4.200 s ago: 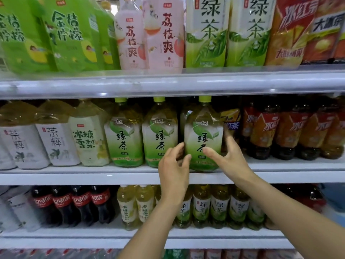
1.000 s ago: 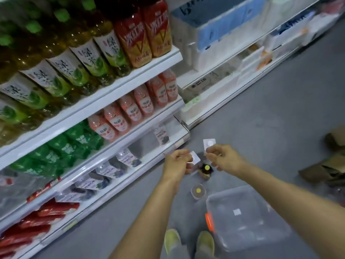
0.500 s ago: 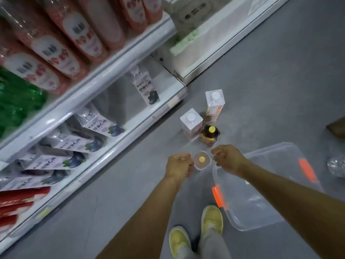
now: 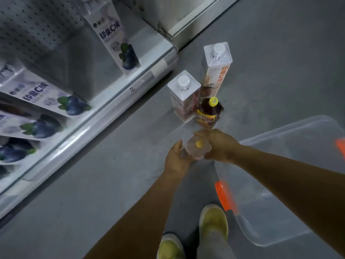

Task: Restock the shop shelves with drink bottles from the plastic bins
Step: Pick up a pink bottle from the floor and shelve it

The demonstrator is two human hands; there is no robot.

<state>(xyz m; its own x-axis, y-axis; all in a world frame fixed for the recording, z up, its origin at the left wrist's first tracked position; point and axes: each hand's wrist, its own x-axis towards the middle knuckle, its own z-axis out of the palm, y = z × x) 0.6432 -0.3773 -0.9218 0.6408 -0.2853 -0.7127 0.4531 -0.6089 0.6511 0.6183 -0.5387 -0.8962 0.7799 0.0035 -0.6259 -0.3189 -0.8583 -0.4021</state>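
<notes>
Head view is looking straight down at the grey floor [image 4: 104, 187] beside the lowest shelf [image 4: 112, 107] of the shop rack. The left hand [image 4: 176, 159] and the right hand [image 4: 218, 144] are both holding one clear bottle with a yellow cap [image 4: 198, 148], seen from the top. The left fingers are curling round its left side and the right fingers round its right side, so the bottle is sitting between the two hands, above the floor and just beside the clear plastic bin [image 4: 261, 212]. The bin is lying at the right with an orange latch [image 4: 225, 196] on its near edge. Just beyond the hands a dark tea bottle [image 4: 210, 112], also with a yellow cap, is standing on the floor. It is touching a square bottle with a white cap [image 4: 183, 98], and a taller square bottle [image 4: 217, 68] is standing right behind them. On the shelf, pale cartons with a blueberry picture [image 4: 115, 38] are standing in a row. Two yellow-green shoes [image 4: 213, 221] are showing at the bottom edge.
</notes>
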